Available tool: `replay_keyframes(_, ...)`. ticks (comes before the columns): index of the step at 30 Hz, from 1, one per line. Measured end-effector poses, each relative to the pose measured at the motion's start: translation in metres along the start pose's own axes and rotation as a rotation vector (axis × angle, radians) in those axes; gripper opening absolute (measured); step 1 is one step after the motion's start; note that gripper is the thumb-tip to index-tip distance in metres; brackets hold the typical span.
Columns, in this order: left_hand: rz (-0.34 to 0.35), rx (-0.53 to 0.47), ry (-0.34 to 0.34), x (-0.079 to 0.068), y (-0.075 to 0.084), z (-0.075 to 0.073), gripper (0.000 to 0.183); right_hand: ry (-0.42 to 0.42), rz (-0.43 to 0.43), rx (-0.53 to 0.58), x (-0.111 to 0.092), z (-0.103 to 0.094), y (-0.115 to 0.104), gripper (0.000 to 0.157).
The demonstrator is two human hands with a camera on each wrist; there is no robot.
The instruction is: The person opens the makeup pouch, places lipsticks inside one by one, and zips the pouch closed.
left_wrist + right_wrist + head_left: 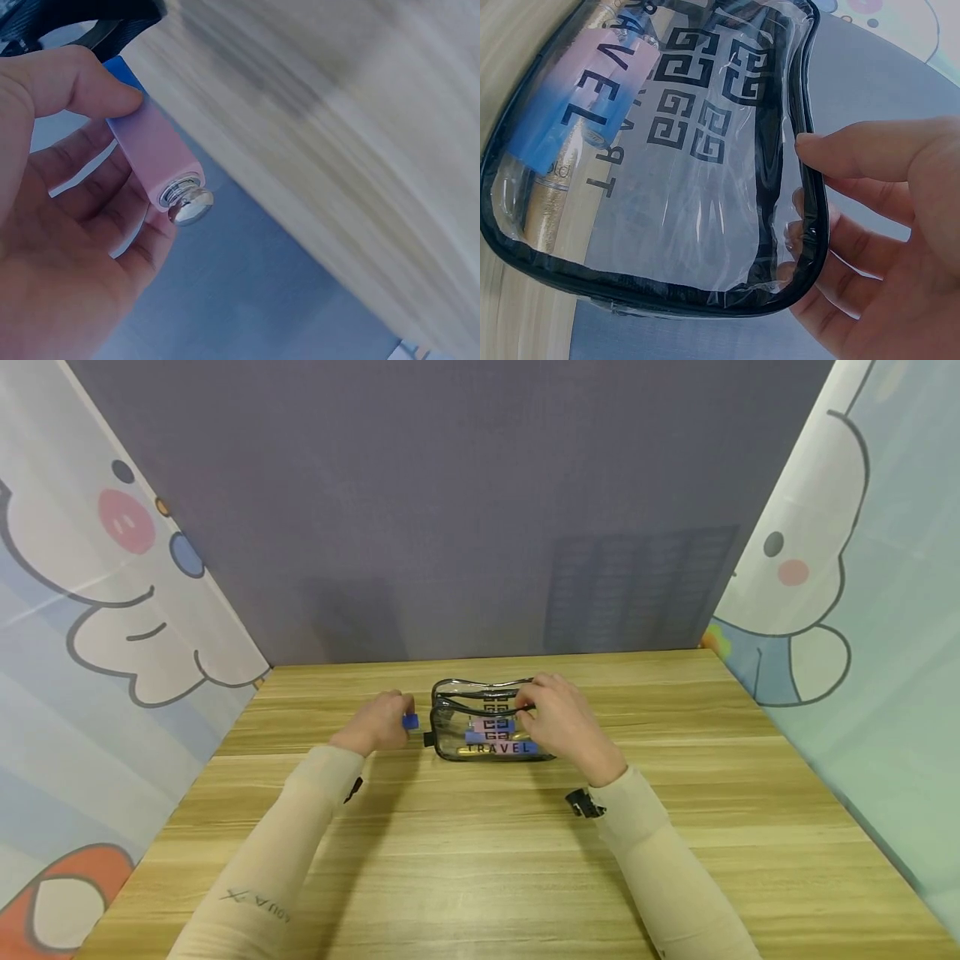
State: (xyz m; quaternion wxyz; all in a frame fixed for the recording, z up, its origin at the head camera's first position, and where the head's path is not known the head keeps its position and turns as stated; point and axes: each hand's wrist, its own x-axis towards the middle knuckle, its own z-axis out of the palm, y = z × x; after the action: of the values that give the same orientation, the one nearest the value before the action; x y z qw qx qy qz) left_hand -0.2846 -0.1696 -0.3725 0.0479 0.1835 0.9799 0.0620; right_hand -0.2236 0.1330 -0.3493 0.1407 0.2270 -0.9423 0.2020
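Note:
Between thumb and fingers, my left hand [377, 721] grips a square cosmetic tube [157, 146] that fades from blue to pink and has a shiny silver knob at its pink end. In the head view only the tube's blue end shows, just left of the clear pouch [451, 737]. My right hand [564, 720] pinches the black-trimmed upper edge of this pouch, which stands on the table. "TRAVEL" and a square black pattern are printed on it. Through its clear side show pink-and-blue tubes [577, 94] and a gold tube [549, 214], lying along the bottom.
The wood-grain table [450, 860] reaches back to a dark grey panel [450, 510]. Cartoon-printed curtains [60, 635] hang at the left and right sides. A black band [584, 803] is on the right wrist.

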Motion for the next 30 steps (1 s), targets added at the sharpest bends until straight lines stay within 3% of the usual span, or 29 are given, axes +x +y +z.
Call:
replay_keyframes(10,0.021,0.066,0.038,0.001,0.001,-0.025,0.026,0.004,-0.007,-0.01,0.001,0.0,0.001,0.008)
replay_keyframes(18,0.006,0.033,0.004,-0.003,0.004,-0.038,0.027,0.0,-0.008,-0.003,0.001,0.0,0.0,0.009)
replay_keyframes(30,0.066,0.027,0.071,-0.006,0.015,-0.058,0.027,0.011,-0.017,-0.009,0.0,0.0,0.0,0.008)
